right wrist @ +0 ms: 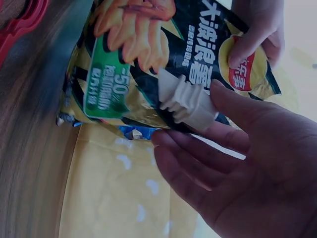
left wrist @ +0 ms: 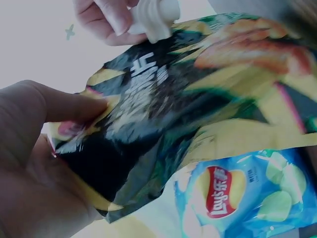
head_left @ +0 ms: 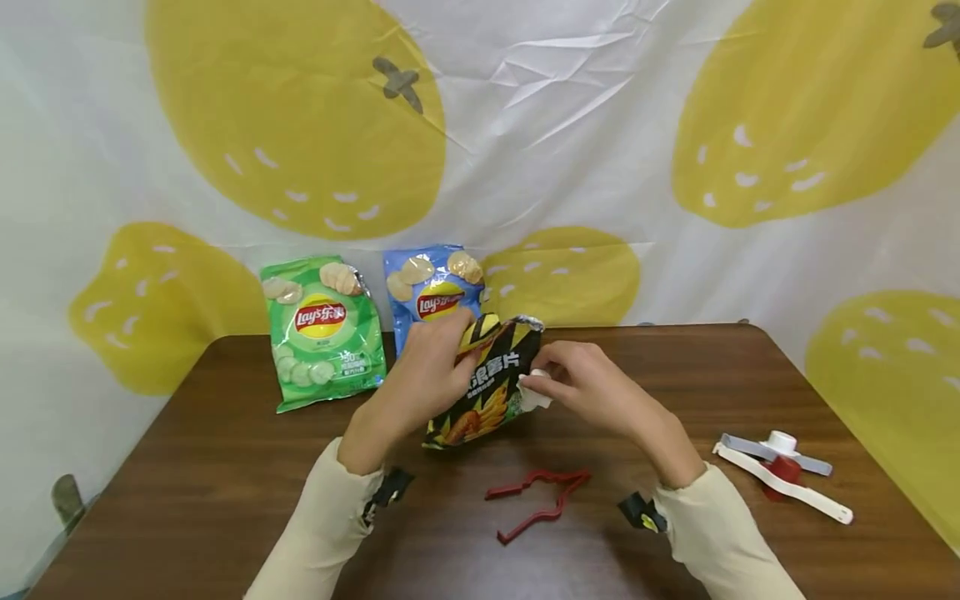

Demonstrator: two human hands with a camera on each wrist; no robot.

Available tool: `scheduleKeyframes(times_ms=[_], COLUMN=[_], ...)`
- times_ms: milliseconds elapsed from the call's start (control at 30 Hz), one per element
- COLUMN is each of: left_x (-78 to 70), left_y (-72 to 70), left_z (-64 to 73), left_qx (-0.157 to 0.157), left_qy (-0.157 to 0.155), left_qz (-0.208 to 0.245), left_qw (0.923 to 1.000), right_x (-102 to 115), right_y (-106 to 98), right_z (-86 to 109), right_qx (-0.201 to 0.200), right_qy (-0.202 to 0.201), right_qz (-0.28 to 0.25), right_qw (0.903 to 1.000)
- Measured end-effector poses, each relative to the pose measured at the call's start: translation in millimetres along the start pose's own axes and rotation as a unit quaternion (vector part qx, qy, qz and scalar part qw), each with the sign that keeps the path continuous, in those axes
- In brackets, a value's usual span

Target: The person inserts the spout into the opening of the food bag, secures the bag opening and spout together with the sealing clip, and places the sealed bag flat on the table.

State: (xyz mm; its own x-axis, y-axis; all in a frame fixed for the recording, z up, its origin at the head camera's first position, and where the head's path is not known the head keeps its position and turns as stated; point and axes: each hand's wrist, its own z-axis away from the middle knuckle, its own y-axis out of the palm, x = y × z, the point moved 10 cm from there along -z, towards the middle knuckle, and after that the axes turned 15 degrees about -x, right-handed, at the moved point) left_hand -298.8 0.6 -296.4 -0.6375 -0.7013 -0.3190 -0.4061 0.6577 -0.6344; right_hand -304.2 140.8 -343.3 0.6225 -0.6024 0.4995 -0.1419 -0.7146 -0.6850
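Note:
A black-and-yellow potato chip bag (head_left: pixel 480 400) is held tilted above the table. My left hand (head_left: pixel 427 367) grips it by its upper end, thumb on the printed front. Near the bag's right edge, my right hand (head_left: pixel 596 383) pinches a small white ridged plastic piece (right wrist: pixel 188 101) between thumb and fingers. The piece lies against the bag's front; its exact kind cannot be told. On the table below the bag is a red plastic bag clip (head_left: pixel 555 477), spread apart.
A green Lay's chip bag (head_left: pixel 322 358) and a blue Lay's bag (head_left: pixel 420 283) lean on the patterned cloth (head_left: pixel 555 167) at the back. On the right of the table (head_left: pixel 247 500) lie a grey clip (head_left: pixel 738 447) with a white cap and a white clip (head_left: pixel 817 500) with a red cap.

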Motion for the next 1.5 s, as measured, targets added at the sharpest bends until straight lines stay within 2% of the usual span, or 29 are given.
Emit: scheduleKeyframes(times_ms=[167,333,433,533,600,667,767,833,900,1000,1133,1333,1500], left_x=[1.0,-7.4,-12.0,-16.0,-18.5,-21.1,-24.6,-26.7,-28.0,-29.0,-28.3,-28.4,-29.3], left_y=[1.0,2.6,3.2,3.0,2.6,1.8,0.1,-1.1,-2.0,-3.1,-4.6,-2.4,3.2], left_z=[5.9,6.2,6.7,7.3,7.5,7.6,7.7,7.8,7.7,7.4,7.8,7.9,8.9], left_qx=[0.028,0.041,0.048,0.048,0.047,0.043,0.038,0.032,0.025,0.017,0.013,0.016,0.019], left_qy=[-0.024,-0.004,0.012,0.026,0.032,0.038,0.044,0.049,0.052,0.052,0.049,0.044,0.043], left_qz=[-0.009,0.003,-0.004,-0.008,-0.005,0.001,0.009,0.013,0.014,0.011,0.003,-0.004,0.010], left_qw=[0.9993,0.9991,0.9987,0.9985,0.9984,0.9984,0.9983,0.9982,0.9982,0.9984,0.9987,0.9989,0.9988], right_x=[2.5,7.2,12.1,16.8,20.9,25.9,35.3,40.6,43.8,46.0,46.8,44.7,46.2], right_y=[11.6,0.9,-14.7,-31.7,-43.5,-55.7,-70.9,-76.1,-78.0,-78.7,-75.8,-61.4,-51.6], right_z=[2.4,4.0,3.1,2.6,1.5,0.3,-0.3,0.4,1.1,2.4,2.6,1.9,1.4], right_qx=[0.044,0.030,0.000,-0.029,-0.063,-0.112,-0.194,-0.226,-0.240,-0.244,-0.228,-0.161,-0.124], right_qy=[-0.015,-0.024,-0.024,-0.011,-0.009,-0.017,-0.059,-0.086,-0.104,-0.113,-0.115,-0.107,-0.103], right_qz=[0.034,0.047,0.039,0.002,-0.025,-0.049,-0.058,-0.055,-0.047,-0.038,-0.033,-0.013,-0.010], right_qw=[0.9983,0.9982,0.9990,0.9995,0.9976,0.9924,0.9775,0.9687,0.9640,0.9624,0.9662,0.9811,0.9869])
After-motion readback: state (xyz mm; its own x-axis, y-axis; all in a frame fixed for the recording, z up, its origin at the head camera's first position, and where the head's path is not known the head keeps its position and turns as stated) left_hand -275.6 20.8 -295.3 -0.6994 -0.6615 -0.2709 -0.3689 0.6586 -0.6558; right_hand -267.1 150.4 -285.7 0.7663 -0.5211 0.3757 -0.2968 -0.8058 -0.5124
